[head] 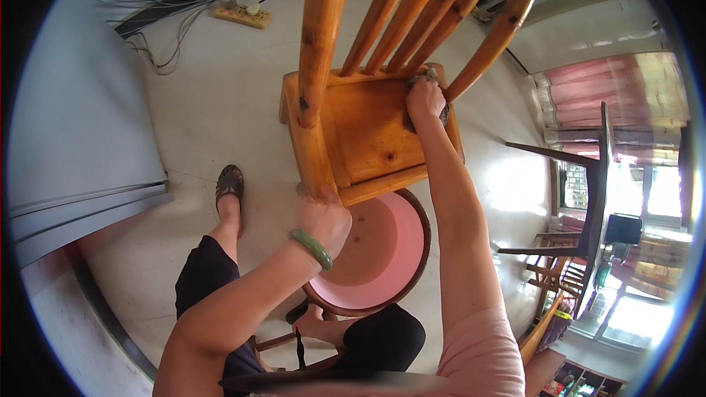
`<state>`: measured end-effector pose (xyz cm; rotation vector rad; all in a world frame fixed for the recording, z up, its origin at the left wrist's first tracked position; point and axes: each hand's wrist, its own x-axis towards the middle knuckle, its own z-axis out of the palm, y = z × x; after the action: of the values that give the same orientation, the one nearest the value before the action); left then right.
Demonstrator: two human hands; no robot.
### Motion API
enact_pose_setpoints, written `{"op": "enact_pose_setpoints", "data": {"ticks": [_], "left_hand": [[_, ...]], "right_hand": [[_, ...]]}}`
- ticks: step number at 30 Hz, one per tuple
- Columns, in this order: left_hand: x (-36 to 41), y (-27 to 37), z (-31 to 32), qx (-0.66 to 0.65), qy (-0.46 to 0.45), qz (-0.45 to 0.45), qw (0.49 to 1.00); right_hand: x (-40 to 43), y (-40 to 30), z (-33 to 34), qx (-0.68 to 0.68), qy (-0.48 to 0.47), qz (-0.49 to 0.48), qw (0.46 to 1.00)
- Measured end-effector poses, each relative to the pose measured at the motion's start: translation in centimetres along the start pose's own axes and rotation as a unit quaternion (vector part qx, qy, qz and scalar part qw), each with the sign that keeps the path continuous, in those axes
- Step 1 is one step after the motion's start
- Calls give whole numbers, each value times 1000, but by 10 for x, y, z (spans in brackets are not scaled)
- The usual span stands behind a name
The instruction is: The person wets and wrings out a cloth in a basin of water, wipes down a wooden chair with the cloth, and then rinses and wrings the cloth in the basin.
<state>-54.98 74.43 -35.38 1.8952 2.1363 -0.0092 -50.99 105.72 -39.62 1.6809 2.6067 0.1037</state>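
A varnished wooden chair (369, 132) stands before me, its slatted back rising towards the top of the view. With my left hand (325, 218), a green bangle on its wrist, I grip the seat's near left corner; the fingers are partly hidden. At the seat's far right corner, beside a back post, my right hand (426, 98) is closed on a dark, wet-looking cloth (433, 74) and presses it against the wood. Below the seat's near edge sits a pink basin (408, 264) with a brown rim, holding cloudy water.
A power strip (242, 15) with plugs and loose cables (165, 60) lies on the floor by the far wall. To the left stands a large pale cabinet-like panel (83, 110). A dark-legged table (593, 193) is at the right, with another wooden chair (557, 275) nearby.
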Motion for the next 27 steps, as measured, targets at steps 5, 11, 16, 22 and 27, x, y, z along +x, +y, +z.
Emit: {"op": "enact_pose_setpoints", "data": {"ticks": [5, 11, 16, 22, 27], "left_hand": [[-2, -6, -1, -12, -21, -6, 1000], [3, 3, -9, -13, 11, 0, 1000], [8, 0, 4, -37, 6, -26, 999], [8, -9, -17, -103, -18, -22, 994], [-4, -12, -7, -97, 11, -29, 995]], "right_hand": [[-36, -8, -19, -6, -41, -170, 985], [1, 27, -16, -22, 14, -167, 986], [-8, -7, -21, -99, -103, -104, 984], [-84, 19, -27, -29, -130, 41, 990], [-88, 31, -19, -29, -142, 53, 988]]}}
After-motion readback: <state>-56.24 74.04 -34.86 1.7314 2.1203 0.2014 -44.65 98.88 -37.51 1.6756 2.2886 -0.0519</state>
